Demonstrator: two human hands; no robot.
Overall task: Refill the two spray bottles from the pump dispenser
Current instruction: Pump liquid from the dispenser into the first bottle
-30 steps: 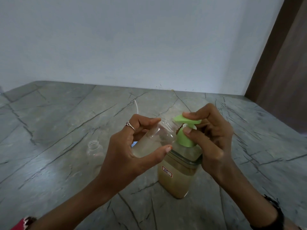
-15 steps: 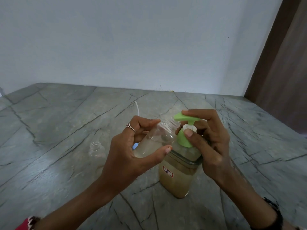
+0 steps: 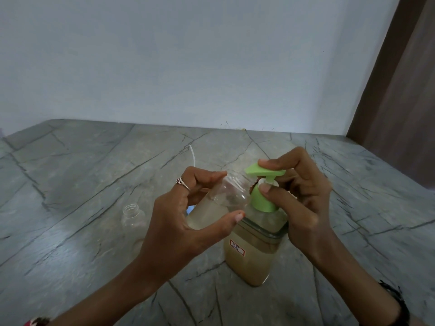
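Note:
A clear pump dispenser (image 3: 253, 257) with brownish liquid and a green pump head (image 3: 264, 172) stands on the stone table. My right hand (image 3: 303, 198) is curled round the pump, index finger on top of the green head, thumb on its collar. My left hand (image 3: 186, 215) grips a clear, capless spray bottle (image 3: 226, 198), tilted with its mouth under the nozzle; pale liquid sits in its lower part. A second clear, open bottle (image 3: 133, 217) stands on the table to the left, apart from both hands.
The grey veined stone table (image 3: 70, 184) runs back to a pale wall. A thin white tube (image 3: 192, 155) rises behind my left hand; its lower end is hidden. A brown panel (image 3: 400, 90) stands at the right.
The green pump head has risen from its pressed-down position, showing the white stem. My right index finger rose with it. The tilted bottle stays at the nozzle.

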